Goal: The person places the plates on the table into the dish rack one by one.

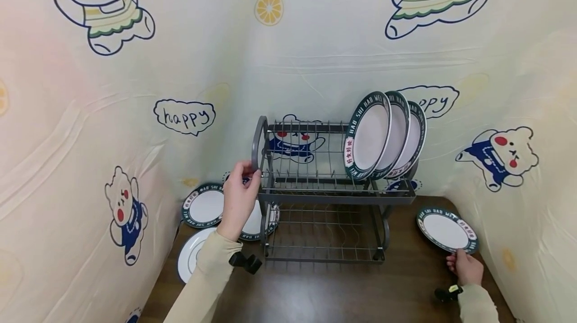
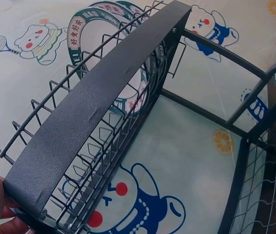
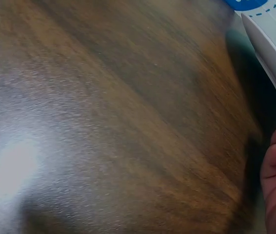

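Observation:
A dark grey two-tier dish rack [image 1: 338, 197] stands on the table. My left hand [image 1: 238, 198] grips its left side frame [image 2: 94, 107] at the upper tier, thumb and fingers around the end of the panel. Three oval plates [image 1: 367, 135] with green lettered rims stand on edge at the right of the upper tier. Off to the rack's right, my right hand [image 1: 468, 268] pinches the near edge of another green-rimmed oval plate [image 1: 446, 230]. That plate [image 3: 269, 56] is tilted above the tabletop, its underside showing in the right wrist view.
Left of the rack lie green-rimmed plates [image 1: 205, 206] and a white plate [image 1: 189, 255], partly hidden by my left arm. The lower tier [image 1: 322, 233] of wire holds no plates. Patterned cloth [image 1: 288, 37] surrounds the brown wooden table [image 1: 324, 288] at the back and sides.

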The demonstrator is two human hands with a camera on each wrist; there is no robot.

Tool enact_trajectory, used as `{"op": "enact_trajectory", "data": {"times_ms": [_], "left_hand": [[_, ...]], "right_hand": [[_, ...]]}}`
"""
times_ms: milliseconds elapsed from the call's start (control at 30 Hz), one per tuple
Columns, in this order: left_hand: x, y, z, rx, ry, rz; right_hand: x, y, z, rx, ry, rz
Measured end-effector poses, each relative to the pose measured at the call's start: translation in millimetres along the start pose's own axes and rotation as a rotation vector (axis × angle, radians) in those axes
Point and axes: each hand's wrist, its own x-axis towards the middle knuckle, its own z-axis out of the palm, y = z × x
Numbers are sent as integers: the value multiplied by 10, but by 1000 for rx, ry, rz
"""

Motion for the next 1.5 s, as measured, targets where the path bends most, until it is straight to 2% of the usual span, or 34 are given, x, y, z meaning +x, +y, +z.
{"op": "enact_trajectory", "data": {"times_ms": [467,667,1133,1267,1500], "left_hand": [[8,-18,1,6,1,1],[12,-23,-3,5,6,5],[12,-18,-8,12,-5,-10],[12,-14,-11,4,-4,-7],[5,-8,-4,-7,-7,-11]], "right_hand": [[-320,56,80,100,81,-39],[-442,11,54,87,81,-55],[-659,-141,-16,178,99,-36],[-743,-206,3,216,109,-47],[-880,-284,6,219,113,-72]]}}
